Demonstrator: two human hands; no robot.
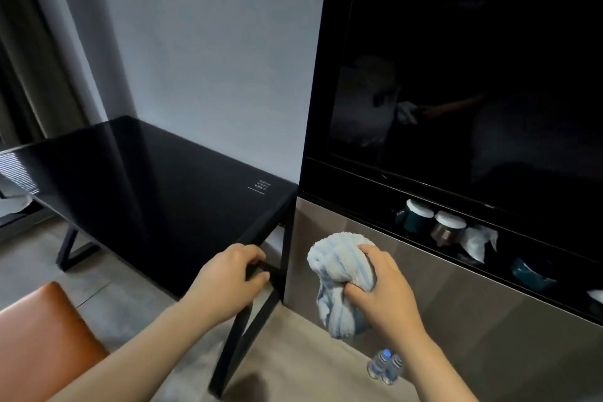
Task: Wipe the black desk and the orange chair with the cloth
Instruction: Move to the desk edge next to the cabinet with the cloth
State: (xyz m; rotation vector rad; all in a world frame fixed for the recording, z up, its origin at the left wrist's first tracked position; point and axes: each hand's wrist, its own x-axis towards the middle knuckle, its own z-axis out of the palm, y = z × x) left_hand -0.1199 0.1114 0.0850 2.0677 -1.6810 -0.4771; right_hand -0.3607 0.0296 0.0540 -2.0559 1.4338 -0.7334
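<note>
Head: right hand [385, 299] grips cloth [339, 266]; left hand [225, 281] grips desk [146, 192] corner.

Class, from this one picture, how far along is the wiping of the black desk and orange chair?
Done: no sign of wiping shows yet. In hand: the right hand grips the bunched cloth, which touches neither surface; the left hand holds the black desk at its near corner. Left: wiping the desk top and the orange chair.

Dim room, soft focus, wide-angle edge distortion.
</note>
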